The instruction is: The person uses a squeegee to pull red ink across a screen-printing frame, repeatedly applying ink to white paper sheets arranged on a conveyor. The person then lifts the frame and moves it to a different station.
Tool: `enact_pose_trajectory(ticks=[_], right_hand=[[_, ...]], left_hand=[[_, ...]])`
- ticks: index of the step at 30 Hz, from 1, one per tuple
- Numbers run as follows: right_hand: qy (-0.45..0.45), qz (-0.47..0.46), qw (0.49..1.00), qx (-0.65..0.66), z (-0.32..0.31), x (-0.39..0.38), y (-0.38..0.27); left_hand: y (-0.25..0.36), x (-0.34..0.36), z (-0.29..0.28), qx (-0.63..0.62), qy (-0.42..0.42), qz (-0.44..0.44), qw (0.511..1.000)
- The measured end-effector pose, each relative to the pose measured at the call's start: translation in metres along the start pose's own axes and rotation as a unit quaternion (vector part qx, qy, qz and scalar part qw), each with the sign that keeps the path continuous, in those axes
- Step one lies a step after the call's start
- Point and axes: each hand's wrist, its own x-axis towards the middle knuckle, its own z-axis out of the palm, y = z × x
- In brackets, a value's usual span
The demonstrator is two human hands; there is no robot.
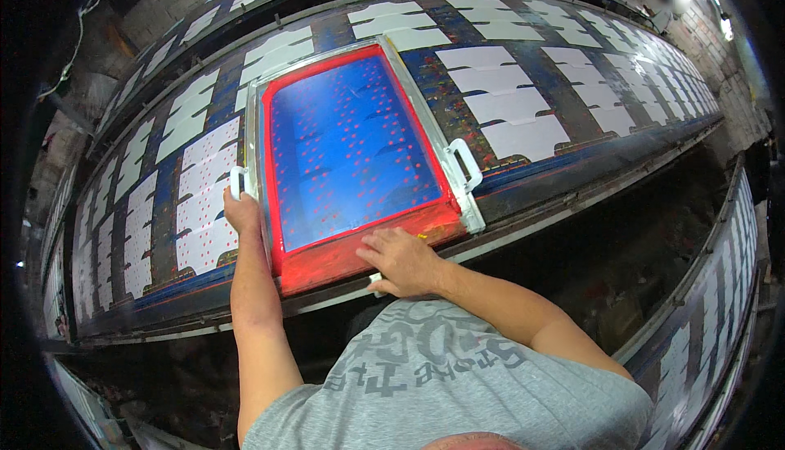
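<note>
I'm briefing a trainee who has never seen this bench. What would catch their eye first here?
The screen frame first: a red-edged blue mesh speckled with red dots, lying tilted in the middle of the long table. The left hand grips the white handle on its left side, while the right hand rests on the red near edge. White cut pieces lie in rows along the table on both sides; those on the left already carry dots.

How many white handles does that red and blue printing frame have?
2. One handle sits on the frame's left edge, gripped by the left hand. The other handle is on the right edge, untouched; the right hand rests on the near edge.
</note>
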Motion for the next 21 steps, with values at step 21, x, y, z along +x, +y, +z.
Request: enact_pose_trajectory(ticks=[21], right_hand=[[0.175, 0.452, 0.819, 0.309, -0.067, -0.042, 0.189]], left_hand=[[-0.032, 0.016, 0.012, 0.054, 0.014, -0.024, 0.998]])
